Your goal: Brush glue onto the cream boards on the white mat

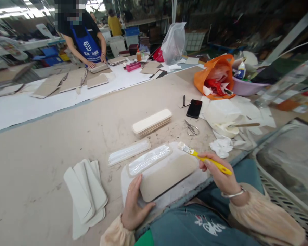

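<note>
Right at the table edge, the person's left hand (133, 205) lies flat with fingers spread against the near end of a beige rounded board (166, 176), pinning it on a white backing sheet (179, 191). The right hand (219, 172) is closed around a yellow-handled brush (205, 159), its whitened bristles hanging just past the board's far corner, close to a glue-streaked strip (149, 159) lying along the board's upper edge.

To my eye the brushing goes best with that left palm kept firm at the end, so the board cannot skate on the sheet, and with long strokes running lengthwise, thin at the edges so nothing squeezes onto the table (41, 171).

To the left lies a fan of white cut pieces (84, 194), and a second coated strip (129, 152) sits just beyond. Farther out sits a stack of boards (152, 122), then scissors (192, 130), a dark phone (194, 108) and a white glue bowl (224, 126) with a stick in it, near enough for reloading. An orange bag (210, 73) sits behind, and across the table another person in a blue apron (88, 46) presses on a board.
</note>
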The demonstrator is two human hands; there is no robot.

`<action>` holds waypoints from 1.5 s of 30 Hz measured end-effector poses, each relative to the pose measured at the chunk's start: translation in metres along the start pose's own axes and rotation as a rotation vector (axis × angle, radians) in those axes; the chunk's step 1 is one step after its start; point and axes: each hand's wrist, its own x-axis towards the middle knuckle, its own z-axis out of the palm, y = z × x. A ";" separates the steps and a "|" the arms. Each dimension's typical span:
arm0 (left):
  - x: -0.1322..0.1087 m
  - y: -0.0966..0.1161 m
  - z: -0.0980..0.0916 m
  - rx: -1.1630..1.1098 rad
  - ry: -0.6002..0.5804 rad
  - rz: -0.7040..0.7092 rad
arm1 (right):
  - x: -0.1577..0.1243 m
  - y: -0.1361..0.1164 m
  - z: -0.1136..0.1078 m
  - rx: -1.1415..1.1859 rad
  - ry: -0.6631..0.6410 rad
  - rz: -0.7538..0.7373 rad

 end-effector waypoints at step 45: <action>0.000 0.000 -0.003 0.468 -0.094 0.366 | -0.055 0.064 -0.001 -0.459 -0.078 -0.306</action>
